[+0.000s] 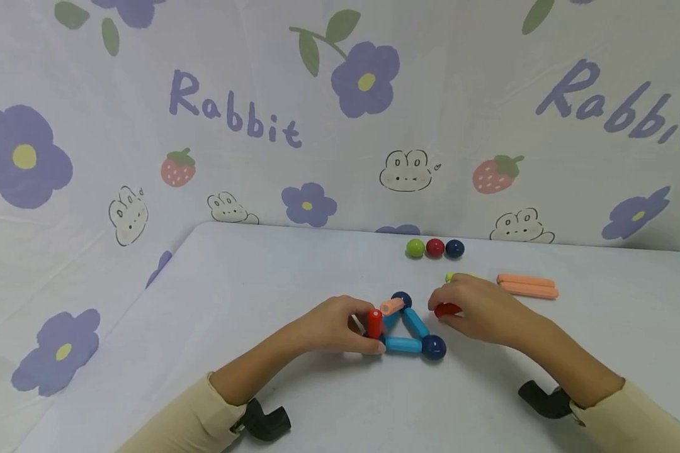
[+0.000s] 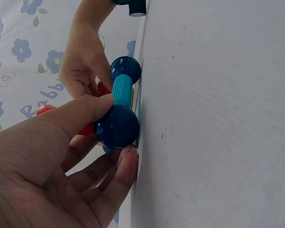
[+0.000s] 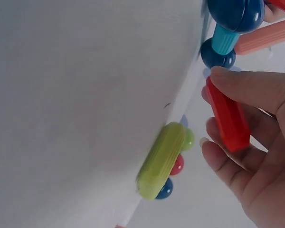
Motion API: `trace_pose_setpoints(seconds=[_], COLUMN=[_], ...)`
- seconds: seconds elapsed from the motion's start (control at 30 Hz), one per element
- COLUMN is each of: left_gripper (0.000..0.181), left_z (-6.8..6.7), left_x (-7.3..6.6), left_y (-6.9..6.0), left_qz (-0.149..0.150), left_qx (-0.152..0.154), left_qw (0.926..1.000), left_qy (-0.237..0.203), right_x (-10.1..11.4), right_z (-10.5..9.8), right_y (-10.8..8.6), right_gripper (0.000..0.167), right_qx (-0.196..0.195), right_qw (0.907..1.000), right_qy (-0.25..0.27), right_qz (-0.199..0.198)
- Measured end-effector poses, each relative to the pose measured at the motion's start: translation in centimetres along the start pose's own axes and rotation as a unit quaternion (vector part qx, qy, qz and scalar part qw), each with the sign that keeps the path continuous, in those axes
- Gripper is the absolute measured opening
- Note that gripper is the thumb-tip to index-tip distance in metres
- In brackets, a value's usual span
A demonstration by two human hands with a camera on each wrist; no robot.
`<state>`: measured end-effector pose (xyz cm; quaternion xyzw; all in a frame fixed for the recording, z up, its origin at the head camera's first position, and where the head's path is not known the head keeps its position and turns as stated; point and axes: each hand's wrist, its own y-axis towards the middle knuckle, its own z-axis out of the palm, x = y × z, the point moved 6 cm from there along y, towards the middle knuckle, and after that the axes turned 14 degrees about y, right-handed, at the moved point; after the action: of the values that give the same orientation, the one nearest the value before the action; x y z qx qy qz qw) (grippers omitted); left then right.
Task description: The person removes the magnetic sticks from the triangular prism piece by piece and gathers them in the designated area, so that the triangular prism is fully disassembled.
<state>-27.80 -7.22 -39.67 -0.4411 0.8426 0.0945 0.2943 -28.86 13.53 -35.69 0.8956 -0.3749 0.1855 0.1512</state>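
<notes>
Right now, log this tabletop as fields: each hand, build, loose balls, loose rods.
Left hand: pinches navy corner ball
Right hand: holds loose red rod
Build: triangle of blue rods and navy balls; standing red rod and tilted peach rod at separate corners
Loose balls: green ball, red ball, navy ball, in a row
Loose rods: green rod, two peach rods side by side

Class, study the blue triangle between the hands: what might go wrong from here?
The salmon rod rises from the far blue ball, no hand visibly steadying it, so it may tip.
The red rod in the right hand is near the triangle and might knock it.
The three loose balls could roll if the table is bumped.
</notes>
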Motion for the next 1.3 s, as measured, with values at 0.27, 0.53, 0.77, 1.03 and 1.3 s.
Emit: trace_pose_setpoints(seconds=[0.27,0.53,0.77,1.03,1.3], left_gripper=[0.021,0.021,0.022,0.022,0.020], left_z=[0.1,0.0,0.1,0.1,0.0], left_x=[0.1,-0.1,-0.1,0.0,0.0], left_y=[0.0,0.0,-0.1,0.0,-0.1], left_qz=[-0.001,0.005,0.000,0.000,0.002], left_qx=[0.000,0.001,0.002,0.000,0.000], left_qw=[1.0000,1.0000,1.0000,1.0000,1.0000], left_qy=[-0.001,-0.001,-0.003,-0.005,-0.009], right_x=[-0.9,-1.9,-2.9,-3.5,-4.2], right_z=[0.0,-0.8,-1.4,-1.5,-1.8], right_y=[-1.2,-2.1,-2.8,-2.8,-2.7], right_gripper=[0.024,0.025,0.016,0.016,0.012], right_qx=[0.013,0.017,0.014,0.007,0.006], right_qw=[0.9997,0.9983,0.9984,0.9978,0.9944], right_qy=[0.020,0.031,0.004,-0.007,-0.030], right_qz=[0.005,0.047,0.054,0.065,0.101])
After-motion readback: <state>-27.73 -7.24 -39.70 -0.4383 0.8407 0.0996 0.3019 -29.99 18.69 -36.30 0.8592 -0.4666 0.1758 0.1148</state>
